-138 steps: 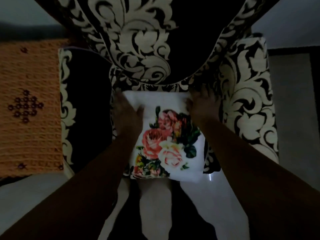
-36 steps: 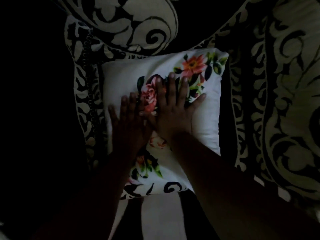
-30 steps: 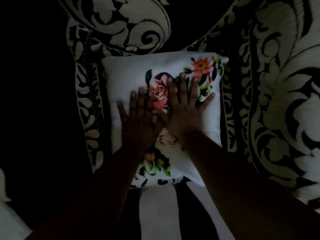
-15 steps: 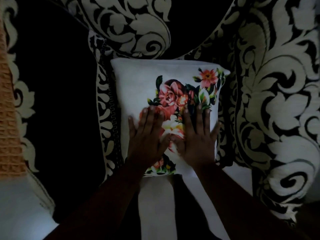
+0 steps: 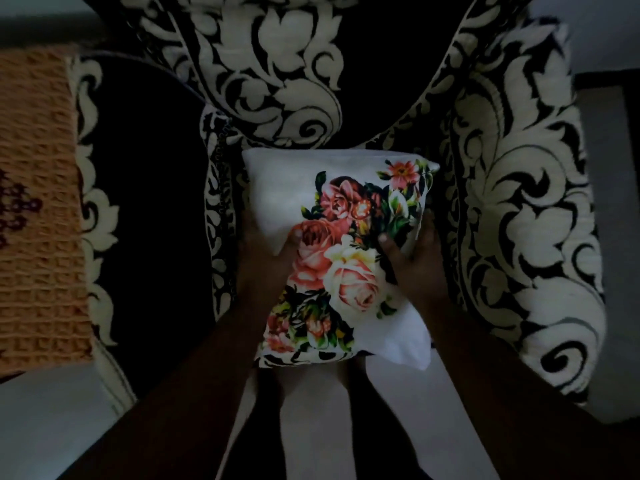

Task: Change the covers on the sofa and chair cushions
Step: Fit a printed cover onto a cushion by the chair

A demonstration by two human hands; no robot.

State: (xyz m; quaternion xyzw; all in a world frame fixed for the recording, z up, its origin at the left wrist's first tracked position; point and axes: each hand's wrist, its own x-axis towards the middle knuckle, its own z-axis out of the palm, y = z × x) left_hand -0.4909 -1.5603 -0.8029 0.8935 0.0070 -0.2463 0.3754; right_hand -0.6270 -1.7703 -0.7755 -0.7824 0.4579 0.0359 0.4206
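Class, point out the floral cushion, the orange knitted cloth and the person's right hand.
Floral cushion (image 5: 277, 188): head view, on its plain white upper left area.
Orange knitted cloth (image 5: 38, 209): head view, on its middle.
Right hand (image 5: 415, 261): head view, on its back.

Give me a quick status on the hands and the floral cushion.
Left hand and right hand grip the floral cushion by its sides. Cushion on the patterned armchair seat. Nothing in the way.

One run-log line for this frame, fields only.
stage: seating cushion | floral cushion on armchair seat | left hand grips left edge | right hand grips right edge
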